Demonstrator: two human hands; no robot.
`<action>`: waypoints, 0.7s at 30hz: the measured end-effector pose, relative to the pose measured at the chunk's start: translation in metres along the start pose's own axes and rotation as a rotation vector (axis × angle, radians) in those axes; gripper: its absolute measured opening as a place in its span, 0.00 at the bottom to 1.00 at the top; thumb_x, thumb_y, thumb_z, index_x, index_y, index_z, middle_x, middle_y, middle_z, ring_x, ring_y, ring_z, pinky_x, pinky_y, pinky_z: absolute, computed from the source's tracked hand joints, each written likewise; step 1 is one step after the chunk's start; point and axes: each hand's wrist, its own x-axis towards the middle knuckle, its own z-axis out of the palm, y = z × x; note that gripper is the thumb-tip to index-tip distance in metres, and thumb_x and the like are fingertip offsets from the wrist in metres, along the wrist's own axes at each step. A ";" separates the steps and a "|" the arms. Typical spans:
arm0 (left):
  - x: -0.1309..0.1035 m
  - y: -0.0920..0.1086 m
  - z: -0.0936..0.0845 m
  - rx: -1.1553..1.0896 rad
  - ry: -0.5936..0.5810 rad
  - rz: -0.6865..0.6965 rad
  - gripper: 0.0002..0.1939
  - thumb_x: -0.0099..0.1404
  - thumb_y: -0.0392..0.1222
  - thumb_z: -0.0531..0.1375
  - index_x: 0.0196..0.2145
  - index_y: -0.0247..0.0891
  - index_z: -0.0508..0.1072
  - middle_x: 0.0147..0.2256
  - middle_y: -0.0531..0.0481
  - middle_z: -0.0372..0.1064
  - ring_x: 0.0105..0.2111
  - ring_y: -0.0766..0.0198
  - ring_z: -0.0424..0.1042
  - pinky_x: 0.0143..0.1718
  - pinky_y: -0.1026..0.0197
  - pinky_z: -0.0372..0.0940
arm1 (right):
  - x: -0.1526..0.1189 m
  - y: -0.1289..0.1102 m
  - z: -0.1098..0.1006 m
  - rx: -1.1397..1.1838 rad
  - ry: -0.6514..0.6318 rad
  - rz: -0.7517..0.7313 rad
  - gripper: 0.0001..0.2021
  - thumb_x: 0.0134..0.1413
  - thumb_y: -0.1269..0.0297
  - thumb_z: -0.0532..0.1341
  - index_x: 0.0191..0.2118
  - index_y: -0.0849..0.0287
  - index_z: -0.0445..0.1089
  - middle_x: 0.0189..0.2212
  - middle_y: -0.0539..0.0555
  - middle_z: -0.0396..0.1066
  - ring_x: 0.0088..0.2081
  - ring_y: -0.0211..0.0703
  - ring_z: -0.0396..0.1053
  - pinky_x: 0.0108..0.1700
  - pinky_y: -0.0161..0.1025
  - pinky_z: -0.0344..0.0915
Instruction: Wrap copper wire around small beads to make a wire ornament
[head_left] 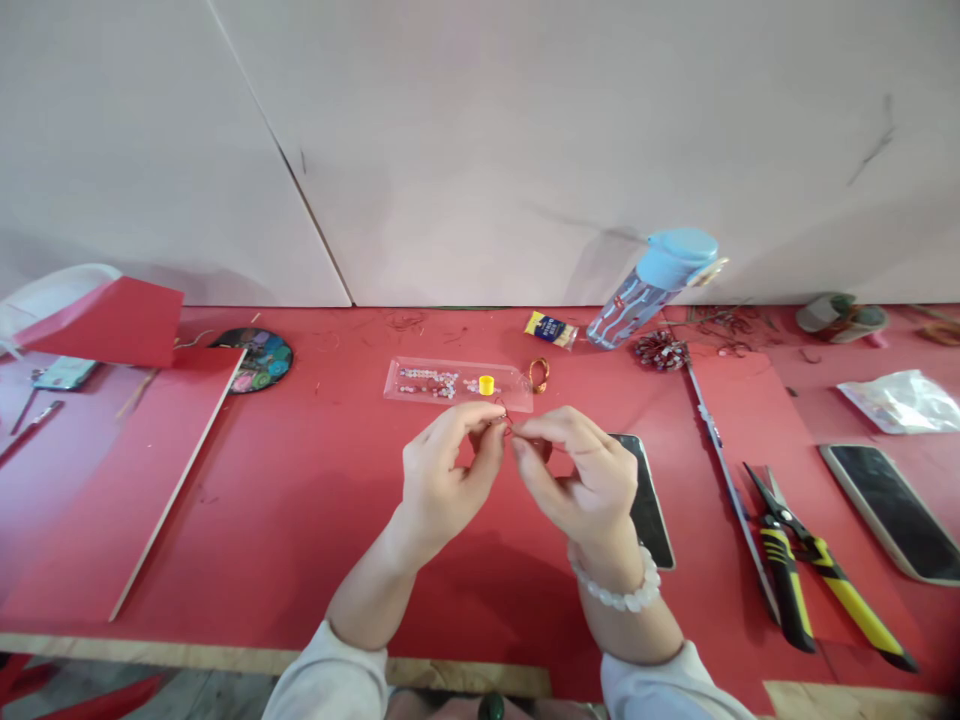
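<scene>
Both hands meet above the middle of the red table, just in front of a clear plastic tray [397,391] with small beads [429,381] and a yellow cap [486,385]. Thumb and forefinger of my left hand [450,475] pinch a thin dark red wire [507,417]. My right hand [581,470], with a white bead bracelet [619,597] at the wrist, pinches the same wire from the other side. Its small loops show between the fingertips. A coil of copper-coloured wire [539,375] lies at the tray's right end.
Behind stand a blue bottle [649,290] and a small packet [550,329]. A phone [651,505] lies partly under my right hand. Yellow-black pliers [817,560] and another phone [892,510] are at right. A paint palette [262,360] and a board [176,485] are at left.
</scene>
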 end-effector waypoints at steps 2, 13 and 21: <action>0.000 0.001 -0.001 0.022 -0.002 -0.011 0.05 0.69 0.32 0.61 0.40 0.39 0.74 0.31 0.55 0.79 0.27 0.72 0.78 0.32 0.74 0.72 | -0.001 -0.004 0.000 0.021 -0.019 0.062 0.07 0.60 0.75 0.62 0.40 0.56 0.73 0.26 0.48 0.75 0.24 0.34 0.69 0.26 0.31 0.68; -0.006 0.004 -0.001 0.013 -0.003 -0.069 0.03 0.69 0.34 0.61 0.40 0.39 0.74 0.30 0.53 0.79 0.24 0.70 0.79 0.23 0.74 0.70 | -0.014 -0.017 -0.013 0.532 -0.074 0.409 0.05 0.66 0.69 0.62 0.37 0.53 0.75 0.26 0.45 0.75 0.29 0.34 0.73 0.33 0.31 0.70; -0.003 0.002 -0.001 0.060 0.046 0.020 0.06 0.67 0.31 0.62 0.40 0.39 0.74 0.29 0.54 0.78 0.26 0.71 0.79 0.29 0.73 0.73 | -0.006 -0.013 -0.014 0.351 -0.095 0.291 0.13 0.60 0.71 0.65 0.50 0.52 0.72 0.36 0.49 0.76 0.34 0.37 0.72 0.39 0.35 0.72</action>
